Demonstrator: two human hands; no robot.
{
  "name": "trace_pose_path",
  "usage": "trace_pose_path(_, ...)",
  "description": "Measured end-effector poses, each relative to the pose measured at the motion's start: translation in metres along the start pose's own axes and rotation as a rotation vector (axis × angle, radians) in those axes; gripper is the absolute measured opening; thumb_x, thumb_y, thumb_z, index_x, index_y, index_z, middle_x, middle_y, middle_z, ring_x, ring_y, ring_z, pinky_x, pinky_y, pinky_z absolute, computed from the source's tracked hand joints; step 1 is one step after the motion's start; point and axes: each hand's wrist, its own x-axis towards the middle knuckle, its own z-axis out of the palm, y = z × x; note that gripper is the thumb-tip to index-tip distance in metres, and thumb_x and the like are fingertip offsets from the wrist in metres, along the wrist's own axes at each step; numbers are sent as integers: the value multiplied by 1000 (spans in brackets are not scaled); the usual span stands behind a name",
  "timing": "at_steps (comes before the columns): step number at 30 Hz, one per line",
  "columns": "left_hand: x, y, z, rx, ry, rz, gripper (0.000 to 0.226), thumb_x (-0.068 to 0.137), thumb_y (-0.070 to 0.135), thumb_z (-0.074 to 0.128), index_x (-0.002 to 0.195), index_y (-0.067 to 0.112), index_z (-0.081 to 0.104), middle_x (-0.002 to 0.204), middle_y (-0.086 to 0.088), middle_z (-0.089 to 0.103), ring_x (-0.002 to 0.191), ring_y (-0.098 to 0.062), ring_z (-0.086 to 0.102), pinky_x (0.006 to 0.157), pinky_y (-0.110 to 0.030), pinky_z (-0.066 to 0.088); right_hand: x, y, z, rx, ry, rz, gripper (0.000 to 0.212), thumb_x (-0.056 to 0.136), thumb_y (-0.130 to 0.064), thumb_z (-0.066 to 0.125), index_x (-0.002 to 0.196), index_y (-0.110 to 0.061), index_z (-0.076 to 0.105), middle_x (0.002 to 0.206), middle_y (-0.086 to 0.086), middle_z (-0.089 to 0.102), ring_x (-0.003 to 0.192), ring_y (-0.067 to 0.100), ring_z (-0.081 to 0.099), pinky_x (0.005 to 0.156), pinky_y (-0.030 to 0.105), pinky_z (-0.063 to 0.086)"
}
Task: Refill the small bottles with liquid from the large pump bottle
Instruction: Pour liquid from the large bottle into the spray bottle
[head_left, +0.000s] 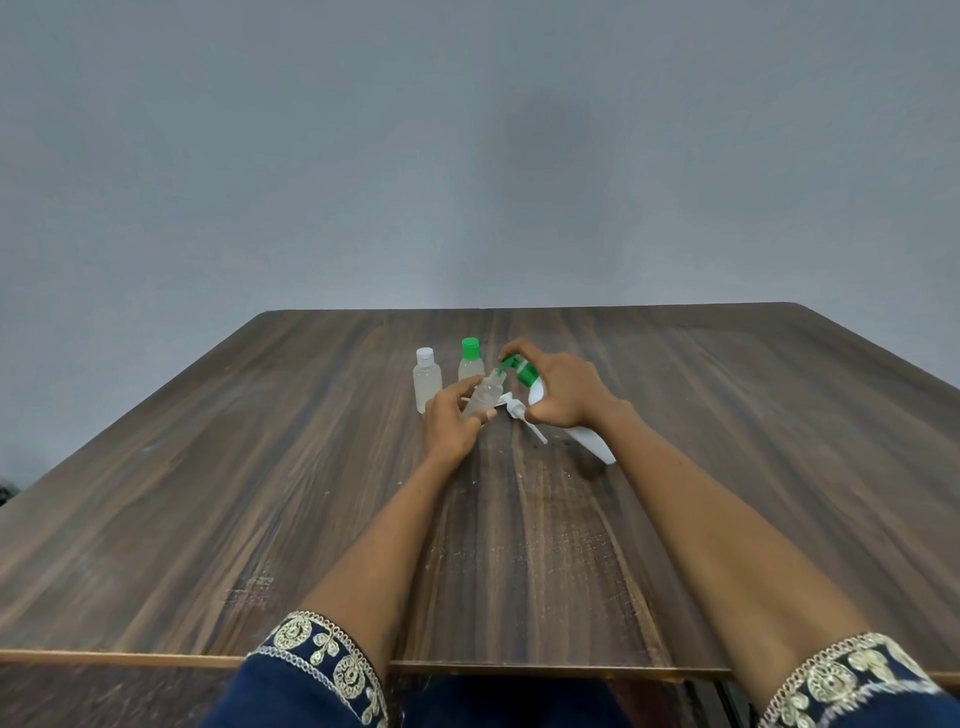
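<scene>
A single head-worn wide-angle camera looks forward and down across the wooden table (208, 493) from its near edge. It faces the grey wall (467, 156) behind the table's far edge. The table's middle sits at arm's reach; its near edge lies directly below the lens.

A dark brown wood grain with paler streaks is seen across the desk (260, 467). At eleven o'clock of the hands, a clear small bottle (427, 387) is capped in white, and its neighbour (470, 364) in green. The large bottle (582, 434) is white with a green collar. Navy sleeves (317, 670) are edged with gold floral embroidery. The wall (467, 156) is plain grey.
</scene>
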Motion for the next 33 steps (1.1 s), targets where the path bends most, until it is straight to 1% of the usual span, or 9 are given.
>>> trace_pose_path(2,0,0,1,1,-7,-7,47,78,12,72,123,22,61,115,-4,66,88,-12,55,82,-29,47,0,-1,2,-11,20,14,61,69,-23,70,124,-33,46,57,-11,38,57,18,46,49,22,28)
trace_pose_path(6,0,0,3,8,-13,3,50,77,10,73,124,20,60,118,-5,65,93,-13,55,84,-30,48,-1,2,7,20,28,34,60,69,-27,70,121,-36,42,58,-10,41,55,16,48,51,23,32)
trace_pose_path(9,0,-1,3,0,-9,4,50,77,11,73,124,20,59,118,-5,65,92,-13,55,83,-30,48,-1,4,6,70,-2,32,65,70,-26,72,126,-33,40,57,-8,41,51,10,44,49,24,31)
trace_pose_path(15,1,4,1,-33,7,23,48,77,10,73,123,18,60,115,-4,65,88,-13,55,80,-27,45,-3,4,6,131,0,3,77,75,-24,73,139,-31,32,56,-9,41,49,10,44,48,22,29)
trace_pose_path(19,0,2,1,-25,-2,19,48,77,11,73,123,18,60,117,-5,65,90,-14,56,82,-29,48,-6,6,6,168,-13,-8,72,75,-22,73,136,-30,35,58,-10,42,51,9,44,51,23,32)
trace_pose_path(23,-2,2,1,-36,-13,17,48,79,9,71,124,17,59,117,-6,64,92,-14,55,79,-27,44,-7,7,5,171,-17,-22,74,76,-20,73,138,-28,35,58,-11,38,50,7,40,50,20,28)
trace_pose_path(27,-1,3,1,-49,2,32,46,78,11,72,122,19,61,111,0,65,92,-15,57,80,-26,45,-9,8,7,175,17,-32,76,74,-22,73,139,-35,34,58,-11,41,51,10,44,50,20,31)
trace_pose_path(30,0,3,2,-44,5,34,46,78,11,72,122,20,61,116,-3,65,91,-13,55,81,-28,46,-9,9,7,167,27,-19,74,74,-25,72,137,-38,35,60,-11,44,53,10,46,51,22,32)
trace_pose_path(33,-1,2,2,-35,6,31,47,78,12,73,123,19,60,117,-5,65,92,-14,56,84,-32,49,-8,8,8,160,19,-29,80,73,-26,72,140,-40,31,62,-9,48,51,10,45,51,22,32)
